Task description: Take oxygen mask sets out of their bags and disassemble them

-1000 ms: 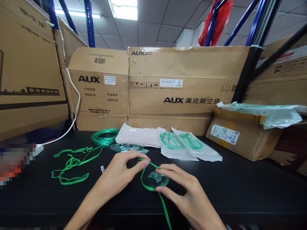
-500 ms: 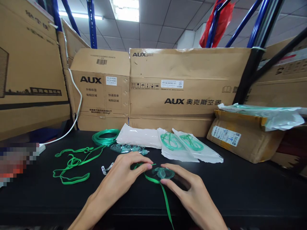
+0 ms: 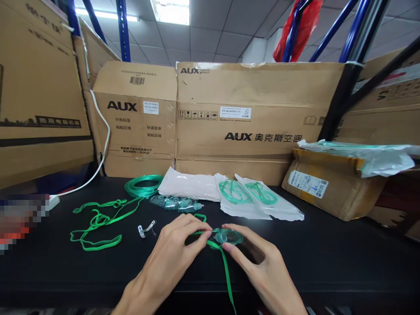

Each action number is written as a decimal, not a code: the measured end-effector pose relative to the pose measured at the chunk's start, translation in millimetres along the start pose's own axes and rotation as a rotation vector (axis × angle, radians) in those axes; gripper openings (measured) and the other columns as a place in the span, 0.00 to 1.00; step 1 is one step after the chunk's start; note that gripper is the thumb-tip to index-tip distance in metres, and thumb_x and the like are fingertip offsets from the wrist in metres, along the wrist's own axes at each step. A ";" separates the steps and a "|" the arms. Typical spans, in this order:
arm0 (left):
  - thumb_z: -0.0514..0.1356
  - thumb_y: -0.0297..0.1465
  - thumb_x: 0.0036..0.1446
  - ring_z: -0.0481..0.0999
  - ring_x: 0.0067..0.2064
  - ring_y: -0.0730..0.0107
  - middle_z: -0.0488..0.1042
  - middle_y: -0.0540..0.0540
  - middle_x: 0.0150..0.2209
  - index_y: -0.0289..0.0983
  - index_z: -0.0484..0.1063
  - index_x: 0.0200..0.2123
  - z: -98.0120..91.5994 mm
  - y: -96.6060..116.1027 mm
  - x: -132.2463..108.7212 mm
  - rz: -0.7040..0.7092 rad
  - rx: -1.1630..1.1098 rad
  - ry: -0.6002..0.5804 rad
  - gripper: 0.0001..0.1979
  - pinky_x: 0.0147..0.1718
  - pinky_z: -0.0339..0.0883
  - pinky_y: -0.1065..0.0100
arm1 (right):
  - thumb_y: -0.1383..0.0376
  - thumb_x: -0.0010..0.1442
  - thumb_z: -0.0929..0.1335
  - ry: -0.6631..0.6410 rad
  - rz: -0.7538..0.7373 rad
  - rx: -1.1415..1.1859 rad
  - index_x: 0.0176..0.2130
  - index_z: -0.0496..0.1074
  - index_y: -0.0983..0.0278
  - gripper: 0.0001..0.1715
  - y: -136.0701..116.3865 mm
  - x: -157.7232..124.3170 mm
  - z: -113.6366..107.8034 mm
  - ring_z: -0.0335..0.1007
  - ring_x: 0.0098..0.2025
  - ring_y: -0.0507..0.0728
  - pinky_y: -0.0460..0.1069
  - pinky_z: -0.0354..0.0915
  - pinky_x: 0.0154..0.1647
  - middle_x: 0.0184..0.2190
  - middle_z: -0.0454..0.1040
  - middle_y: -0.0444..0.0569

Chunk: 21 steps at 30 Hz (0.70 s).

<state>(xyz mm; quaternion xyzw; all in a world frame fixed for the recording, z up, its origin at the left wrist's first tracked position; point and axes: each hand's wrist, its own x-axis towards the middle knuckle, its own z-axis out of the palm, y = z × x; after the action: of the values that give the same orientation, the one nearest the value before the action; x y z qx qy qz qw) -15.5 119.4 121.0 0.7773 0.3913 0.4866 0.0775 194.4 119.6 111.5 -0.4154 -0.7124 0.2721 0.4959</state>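
Observation:
Between thumb and fingers, my right hand grips a clear green oxygen mask. My left hand pinches a green elastic strap at the mask's left side. One length of that strap hangs down over the table's front edge, and a small loop of it shows behind my left fingers. Whether the strap passes through the mask there is too small to tell. Left of my left hand lie small metal nose clips. More green straps lie loose at the left.
Along the back of the black table are coiled green tubing, several clear masks, a white packet and packs of tubing. A cardboard box stands right; AUX cartons wall the back.
My left hand has moved right, bringing the strap end up against the mask's edge. The mask has shifted slightly right and turned in my right hand.

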 end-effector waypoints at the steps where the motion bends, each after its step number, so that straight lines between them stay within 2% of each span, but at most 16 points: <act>1: 0.64 0.24 0.64 0.79 0.41 0.68 0.80 0.53 0.39 0.42 0.79 0.41 -0.2 -0.2 0.0 0.004 0.006 0.008 0.08 0.43 0.70 0.69 | 0.57 0.62 0.73 0.001 -0.010 -0.012 0.48 0.80 0.55 0.15 0.5 -0.3 0.0 0.80 0.52 0.60 0.51 0.74 0.56 0.50 0.82 0.46; 12: 0.62 0.25 0.67 0.77 0.41 0.64 0.79 0.48 0.40 0.40 0.78 0.44 1.3 2.4 -3.6 0.121 0.076 0.041 0.07 0.42 0.71 0.64 | 0.58 0.62 0.74 0.022 -0.118 -0.134 0.51 0.79 0.55 0.16 3.9 -4.0 2.2 0.79 0.53 0.60 0.52 0.74 0.57 0.51 0.82 0.46; 17: 0.62 0.25 0.66 0.76 0.41 0.63 0.80 0.49 0.41 0.40 0.79 0.43 0.2 8.8 -4.8 0.086 0.084 0.009 0.06 0.42 0.70 0.63 | 0.58 0.62 0.74 0.004 -0.135 -0.164 0.51 0.80 0.53 0.17 -4.8 -7.5 0.0 0.78 0.55 0.61 0.52 0.73 0.59 0.53 0.81 0.46; 21: 0.65 0.24 0.64 0.77 0.41 0.65 0.81 0.52 0.39 0.41 0.79 0.39 1.1 11.7 -3.4 0.050 0.006 -0.007 0.06 0.42 0.70 0.65 | 0.57 0.68 0.68 -0.015 -0.133 -0.144 0.48 0.82 0.54 0.14 -10.2 -9.6 -2.8 0.79 0.53 0.60 0.51 0.74 0.56 0.50 0.83 0.48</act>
<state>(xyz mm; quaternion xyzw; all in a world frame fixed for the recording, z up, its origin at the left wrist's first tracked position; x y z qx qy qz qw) -9.1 109.4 123.9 0.7888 0.3728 0.4844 0.0646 195.3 106.1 116.1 -0.3998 -0.7596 0.1899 0.4766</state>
